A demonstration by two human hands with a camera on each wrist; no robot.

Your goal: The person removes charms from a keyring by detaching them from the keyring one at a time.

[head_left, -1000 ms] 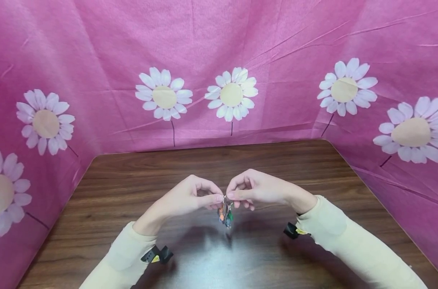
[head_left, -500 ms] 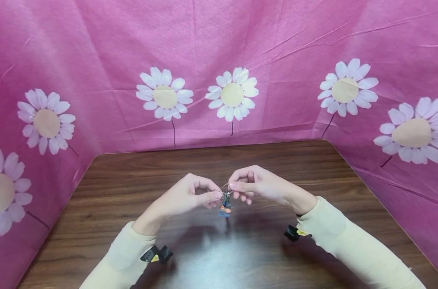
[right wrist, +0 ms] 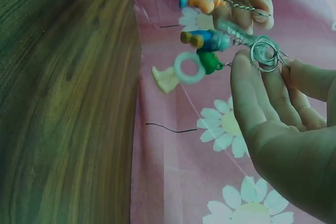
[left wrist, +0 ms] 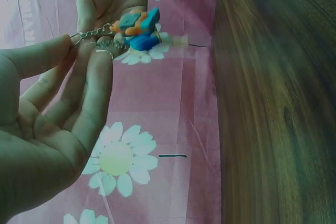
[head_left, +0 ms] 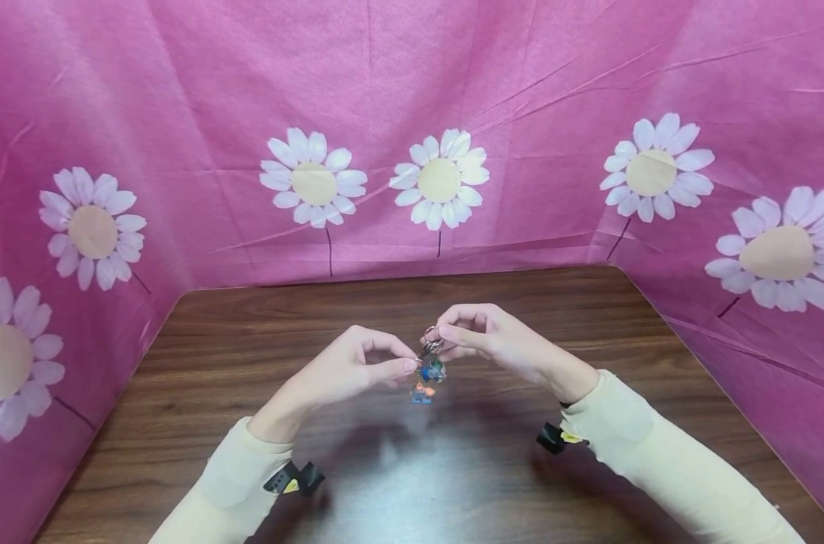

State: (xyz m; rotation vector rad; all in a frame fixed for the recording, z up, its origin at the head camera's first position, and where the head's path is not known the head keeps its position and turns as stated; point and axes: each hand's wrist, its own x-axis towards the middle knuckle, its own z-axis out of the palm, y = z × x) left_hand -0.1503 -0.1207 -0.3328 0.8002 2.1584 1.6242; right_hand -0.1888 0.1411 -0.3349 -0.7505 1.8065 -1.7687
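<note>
My left hand pinches the end of a short chain between thumb and forefinger. From that chain hangs a small orange and blue figurine keychain. Slightly higher and to the right, my right hand pinches metal key rings. Several charms dangle from these rings: a blue figurine, a green piece, a pale ring and a cream boot-shaped piece. In the right wrist view the orange figurine's chain appears apart from the rings. Fingers hide its very end.
Both hands are above a dark wood-grain table. Pink cloth printed with white daisies stands around its back and sides. Black wrist straps show below the sleeves.
My right hand has moved up and slightly right with the rings, away from my left hand, which stays nearly still. The charms, bunched together before, now hang separately, the orange figurine lowest.
</note>
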